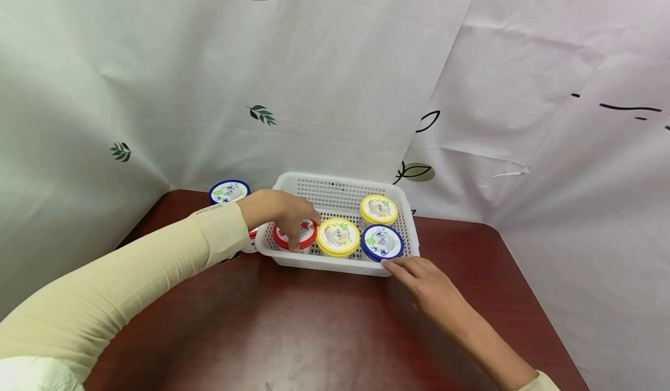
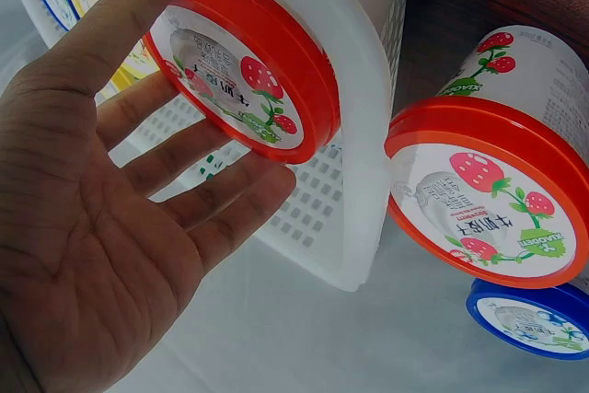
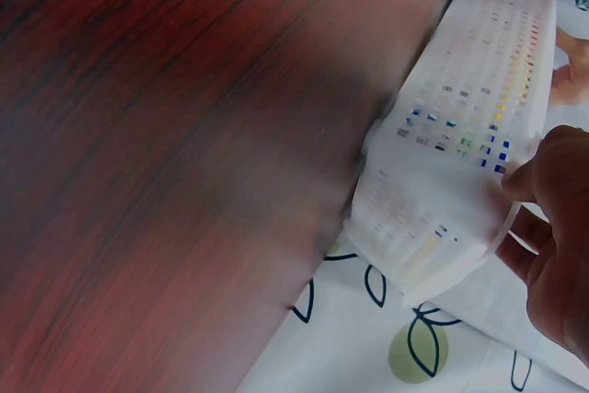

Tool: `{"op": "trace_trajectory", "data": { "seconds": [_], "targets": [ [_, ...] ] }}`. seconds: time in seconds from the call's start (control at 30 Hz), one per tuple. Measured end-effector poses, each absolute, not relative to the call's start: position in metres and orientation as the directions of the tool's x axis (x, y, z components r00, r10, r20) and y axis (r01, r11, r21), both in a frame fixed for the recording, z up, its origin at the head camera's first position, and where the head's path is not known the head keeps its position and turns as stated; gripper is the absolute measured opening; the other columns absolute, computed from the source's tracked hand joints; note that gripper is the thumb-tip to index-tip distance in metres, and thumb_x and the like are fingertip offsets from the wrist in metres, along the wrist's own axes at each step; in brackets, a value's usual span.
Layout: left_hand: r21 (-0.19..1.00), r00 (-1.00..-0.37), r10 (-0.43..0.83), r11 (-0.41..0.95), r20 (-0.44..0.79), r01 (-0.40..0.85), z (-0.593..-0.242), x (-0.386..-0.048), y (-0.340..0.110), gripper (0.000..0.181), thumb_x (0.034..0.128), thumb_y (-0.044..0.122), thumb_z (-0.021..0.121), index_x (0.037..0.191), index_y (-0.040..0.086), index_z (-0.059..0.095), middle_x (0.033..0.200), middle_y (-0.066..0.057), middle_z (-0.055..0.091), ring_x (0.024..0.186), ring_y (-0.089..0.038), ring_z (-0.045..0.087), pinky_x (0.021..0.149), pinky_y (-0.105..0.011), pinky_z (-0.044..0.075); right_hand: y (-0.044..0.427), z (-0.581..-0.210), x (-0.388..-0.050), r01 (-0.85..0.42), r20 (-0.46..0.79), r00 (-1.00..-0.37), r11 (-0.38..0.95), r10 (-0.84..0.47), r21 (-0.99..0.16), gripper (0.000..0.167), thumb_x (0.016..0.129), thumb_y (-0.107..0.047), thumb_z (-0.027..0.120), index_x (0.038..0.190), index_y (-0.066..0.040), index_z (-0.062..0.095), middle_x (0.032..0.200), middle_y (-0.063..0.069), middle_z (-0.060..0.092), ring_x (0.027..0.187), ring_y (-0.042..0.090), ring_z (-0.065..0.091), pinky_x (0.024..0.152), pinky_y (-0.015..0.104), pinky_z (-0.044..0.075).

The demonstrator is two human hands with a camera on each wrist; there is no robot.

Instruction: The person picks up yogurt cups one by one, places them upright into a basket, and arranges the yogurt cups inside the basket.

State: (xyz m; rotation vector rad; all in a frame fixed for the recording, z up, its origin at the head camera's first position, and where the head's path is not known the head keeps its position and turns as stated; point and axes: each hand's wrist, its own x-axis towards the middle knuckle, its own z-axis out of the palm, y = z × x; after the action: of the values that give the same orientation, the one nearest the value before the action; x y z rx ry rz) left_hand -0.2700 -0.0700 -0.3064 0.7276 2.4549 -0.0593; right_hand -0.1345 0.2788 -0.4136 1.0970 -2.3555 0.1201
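Fingers and thumb of the right hand (image 1: 426,280) hold the near right corner of a white perforated plastic basket (image 1: 324,265), whose long axis runs left to right on the dark red wooden table (image 1: 309,333). Behind its near wall, from right to left, are a round cup with blue lid (image 1: 382,242), a round cup with yellow lid (image 1: 337,237) and, at the left end, a round cup with red lid and strawberry label (image 2: 230,80). This red one lies directly under the left hand (image 1: 288,208), much the nearer hand: its thumb is on the near rim and its fingers curve round the far rim, open as wide as the lid. They hold it, but how firmly I cannot tell. Just outside the basket's left end is a second red-lidded strawberry cup (image 2: 488,213); farther, a second blue-lidded cup (image 1: 229,192).
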Motion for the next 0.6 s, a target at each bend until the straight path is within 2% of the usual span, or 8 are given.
{"op": "trace_trajectory", "data": {
  "seconds": [0.3,0.6],
  "targets": [
    [0.091,-0.678,0.500,0.835,-0.538,0.543,-0.3050,-0.2711,-0.0716,0.092,0.0898,0.037,0.097,0.170,0.025,0.053,0.177,-0.010,0.049,0.159,-0.031,0.048,0.132,-0.057,0.046,0.2788,-0.4132,-0.1346,-0.732,0.500,-0.533,0.668,-0.683,0.133,0.066,0.082,0.014,0.077,0.143,-0.011,0.075,0.127,0.007,0.077,0.114,0.028,0.076,0.100,0.047,0.064],
    [0.107,-0.677,0.499,0.839,-0.541,0.533,-0.3080,-0.2712,-0.0735,0.089,0.0911,0.039,0.095,0.169,0.027,0.054,0.178,-0.012,0.046,0.163,-0.034,0.043,0.133,-0.061,0.043,0.2784,-0.4137,-0.1333,-0.727,0.499,-0.536,0.673,-0.681,0.138,0.064,0.083,0.013,0.078,0.142,-0.011,0.075,0.127,0.007,0.077,0.114,0.027,0.076,0.100,0.046,0.065]
  ]
}}
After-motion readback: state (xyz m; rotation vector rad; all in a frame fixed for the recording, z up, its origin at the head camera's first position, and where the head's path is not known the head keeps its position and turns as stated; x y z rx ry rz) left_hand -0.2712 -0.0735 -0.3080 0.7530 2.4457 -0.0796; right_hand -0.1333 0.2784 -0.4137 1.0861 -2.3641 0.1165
